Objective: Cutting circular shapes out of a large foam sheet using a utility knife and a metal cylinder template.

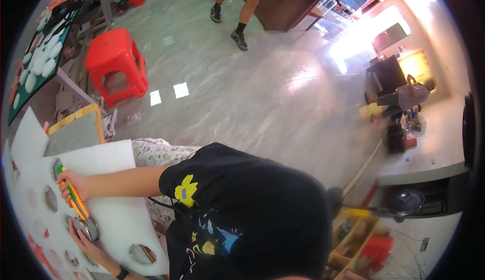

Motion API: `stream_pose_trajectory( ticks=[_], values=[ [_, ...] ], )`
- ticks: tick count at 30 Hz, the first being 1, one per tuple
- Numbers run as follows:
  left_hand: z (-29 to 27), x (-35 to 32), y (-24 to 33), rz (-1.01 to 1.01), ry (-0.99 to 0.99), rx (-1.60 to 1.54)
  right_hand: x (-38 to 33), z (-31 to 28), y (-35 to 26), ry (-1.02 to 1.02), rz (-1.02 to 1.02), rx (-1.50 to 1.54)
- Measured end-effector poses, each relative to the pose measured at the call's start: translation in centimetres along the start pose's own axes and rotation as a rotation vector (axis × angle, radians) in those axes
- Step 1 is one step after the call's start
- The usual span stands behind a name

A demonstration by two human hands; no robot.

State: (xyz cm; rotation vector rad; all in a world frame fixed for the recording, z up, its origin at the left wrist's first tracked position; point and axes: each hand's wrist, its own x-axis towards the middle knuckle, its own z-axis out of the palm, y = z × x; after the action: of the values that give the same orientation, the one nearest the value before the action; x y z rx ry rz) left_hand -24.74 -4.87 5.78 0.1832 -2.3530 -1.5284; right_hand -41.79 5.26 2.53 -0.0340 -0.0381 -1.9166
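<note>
Right hand [73, 186] closed around the orange-green cutter [76, 199]; left hand [86, 247] against the round metal piece [87, 228], can't tell if I'm gripping or just steadying it. Cutter tip sits at that piece, on the white foam sheet [113, 179]. Progress, my read: several holes [51, 199] already through, this spot unfinished, total left unclear. Blade contact hidden; sheet's near end cut off, far side warped.
</note>
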Motion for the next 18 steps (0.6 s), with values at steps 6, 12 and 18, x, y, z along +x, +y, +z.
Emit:
stream_pose_trajectory(
  ticks=[6, 12, 18],
  values=[
    [0.6, -0.3, 1.4, 0.085, 0.033, 0.084, -0.8, 1.2, 0.4, 0.080, -0.030, -0.038],
    [0.6, -0.6, 1.5, 0.146, 0.077, 0.053, -0.7, 1.4, 0.7, 0.091, -0.050, -0.032],
    [0.1, -0.1, 0.0, 0.179, 0.320, 0.001, -1.6, 1.4, 0.0, 0.112, -0.054, 0.107]
  ],
)
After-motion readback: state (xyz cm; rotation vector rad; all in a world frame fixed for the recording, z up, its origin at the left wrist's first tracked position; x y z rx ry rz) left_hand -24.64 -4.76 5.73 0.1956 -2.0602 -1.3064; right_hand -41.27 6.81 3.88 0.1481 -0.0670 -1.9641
